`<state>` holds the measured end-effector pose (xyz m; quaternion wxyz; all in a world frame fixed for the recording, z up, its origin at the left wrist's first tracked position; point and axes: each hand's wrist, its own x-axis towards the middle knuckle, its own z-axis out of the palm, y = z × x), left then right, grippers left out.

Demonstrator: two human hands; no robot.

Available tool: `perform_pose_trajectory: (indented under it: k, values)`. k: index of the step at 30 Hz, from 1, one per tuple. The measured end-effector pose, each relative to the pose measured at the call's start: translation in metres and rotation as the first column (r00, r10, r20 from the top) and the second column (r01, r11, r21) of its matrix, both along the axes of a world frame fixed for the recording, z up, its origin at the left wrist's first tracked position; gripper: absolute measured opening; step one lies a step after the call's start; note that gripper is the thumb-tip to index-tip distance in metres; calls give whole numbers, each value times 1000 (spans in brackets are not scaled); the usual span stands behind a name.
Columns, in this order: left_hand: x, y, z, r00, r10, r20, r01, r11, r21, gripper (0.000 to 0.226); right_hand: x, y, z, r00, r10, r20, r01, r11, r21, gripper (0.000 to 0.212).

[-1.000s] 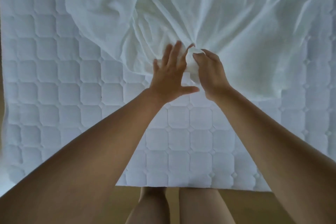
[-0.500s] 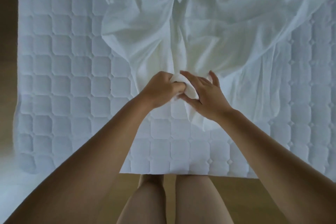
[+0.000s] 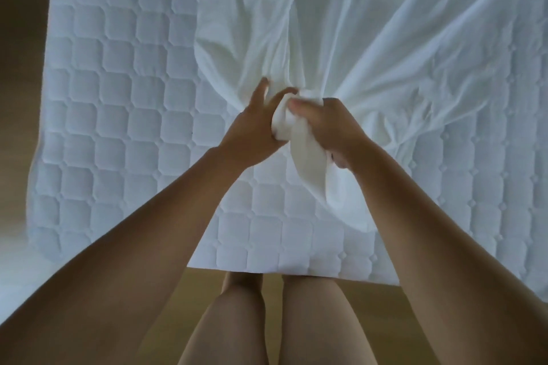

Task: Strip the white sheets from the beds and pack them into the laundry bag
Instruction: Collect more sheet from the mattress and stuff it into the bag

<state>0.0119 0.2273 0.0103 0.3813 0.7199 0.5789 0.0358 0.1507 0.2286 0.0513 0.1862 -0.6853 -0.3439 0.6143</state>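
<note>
A crumpled white sheet (image 3: 370,38) lies over the far and right part of a quilted white mattress (image 3: 118,98). Its near edge is gathered into a thick bunch at the middle of the bed. My right hand (image 3: 332,124) grips this bunch, and a tail of fabric hangs down below the fist. My left hand (image 3: 252,130) lies against the left side of the bunch with its fingers stretched forward onto the sheet. The laundry bag is not in view.
The left part of the mattress is bare quilting. Its near edge runs across the lower part of the view, with my legs (image 3: 311,320) standing against it on a brown floor (image 3: 133,320). A dark strip borders the bed's left side.
Both hands held the bunch half a second ago. My left hand has since let go and stretched its fingers forward, while my right hand keeps its grip with more fabric gathered below it.
</note>
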Motion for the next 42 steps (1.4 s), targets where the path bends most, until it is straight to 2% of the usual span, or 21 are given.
perform_pose_trajectory:
  k: [1, 3, 6, 8, 11, 14, 16, 18, 20, 22, 23, 25, 27, 29, 31, 34, 35, 37, 39, 41, 42]
  values:
    - [5, 1, 2, 994, 64, 85, -62, 998, -30, 44, 0, -3, -6, 995, -89, 41, 90, 996, -6, 31]
    - [11, 5, 6, 988, 119, 103, -113, 992, -62, 23, 0, -20, -19, 957, -225, 182, 212, 973, 89, 37]
    - [10, 5, 14, 993, 102, 67, -94, 989, -114, 18, 7, -54, -24, 891, -259, 373, 75, 894, 441, 54]
    - [11, -5, 20, 1000, 6, 22, -2, 988, -152, 18, 12, -66, -23, 894, -115, 433, -160, 822, 547, 61]
    - [15, -31, 24, 986, -169, -5, 164, 964, -209, 11, 14, -69, -19, 802, 300, 517, -540, 733, 413, 77]
    - [7, -38, 23, 984, -176, -2, 166, 931, -325, 8, 22, -70, -28, 627, 567, 534, -755, 610, 239, 84]
    - [-2, -40, 20, 995, -99, 13, 93, 881, -465, 6, 19, -75, -35, 556, 616, 559, -808, 559, 188, 79]
    - [-12, -48, 17, 997, 34, 74, 20, 782, -623, 8, 9, -85, -46, 617, 498, 610, -750, 607, 263, 56]
    - [-20, -63, 13, 983, 151, 104, -34, 706, -707, 11, -5, -95, -51, 684, 405, 607, -669, 679, 301, 42]
    - [-26, -81, 6, 965, 248, 83, -106, 661, -743, 10, -19, -103, -51, 636, 487, 599, -682, 717, 141, 42]
    - [-28, -88, 3, 959, 276, 70, -138, 666, -733, 8, -24, -104, -53, 595, 544, 591, -698, 714, 46, 43]
    - [-35, -100, -5, 969, 246, -11, -202, 769, -606, 20, -29, -100, -59, 546, 584, 601, -703, 710, -52, 45]
    - [-45, -102, -9, 963, 244, -110, -268, 900, -345, 56, -34, -88, -63, 581, 540, 608, -630, 772, -84, 45]
    - [-55, -94, -15, 950, 258, -177, -278, 955, -103, 88, -37, -76, -69, 643, 482, 595, -542, 835, -92, 43]
    - [-63, -76, -25, 946, 228, -229, -255, 962, -96, 115, -40, -70, -74, 709, 412, 572, -440, 893, -97, 34]
    - [-59, -48, -44, 976, 167, -141, -205, 921, -330, 129, -43, -69, -81, 808, 234, 541, -248, 968, -48, 17]
    - [-53, -42, -48, 987, 140, -84, -161, 924, -348, 120, -43, -71, -81, 811, 212, 546, -253, 967, -1, 24]
    - [-34, -37, -50, 1000, 14, -27, -21, 955, -297, 68, -42, -70, -78, 729, 286, 622, -450, 885, 121, 52]
    - [-19, -36, -45, 990, -141, -16, 131, 950, -284, 25, -37, -59, -70, 552, 460, 695, -711, 695, 106, 75]
    - [-14, -31, -40, 955, -295, -12, 277, 909, -312, 8, -24, -47, -69, 343, 611, 714, -860, 509, -23, 73]
    - [-14, -27, -36, 938, -345, -23, 318, 888, -333, 10, -15, -42, -70, 261, 647, 716, -889, 451, -83, 64]
